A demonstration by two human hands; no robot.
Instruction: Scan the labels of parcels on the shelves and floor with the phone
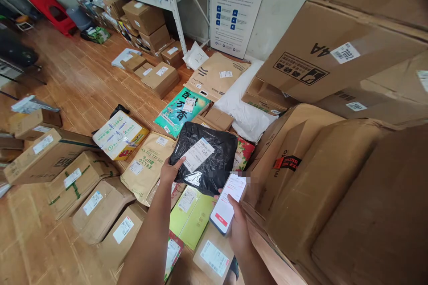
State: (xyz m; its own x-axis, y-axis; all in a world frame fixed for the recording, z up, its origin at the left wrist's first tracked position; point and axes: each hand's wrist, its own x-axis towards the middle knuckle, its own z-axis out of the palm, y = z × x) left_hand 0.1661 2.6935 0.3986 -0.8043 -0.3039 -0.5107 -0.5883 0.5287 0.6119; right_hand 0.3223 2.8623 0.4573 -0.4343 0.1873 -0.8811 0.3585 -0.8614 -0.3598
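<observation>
My left hand grips the left edge of a black plastic-wrapped parcel, its thumb on top beside the white shipping label. The fingers beneath the parcel are hidden. In my right hand is a smartphone, its lit screen facing up and a red button near the bottom. My right thumb lies over the screen. The phone is just in front of the parcel's near right corner. Below them are a yellow-green package and a labelled cardboard box.
Large cardboard boxes are stacked high close on the right. Several labelled boxes line the floor at left. A teal bag, a white sack and a kraft envelope lie ahead. A white shelf stands behind, with a red stool at far left.
</observation>
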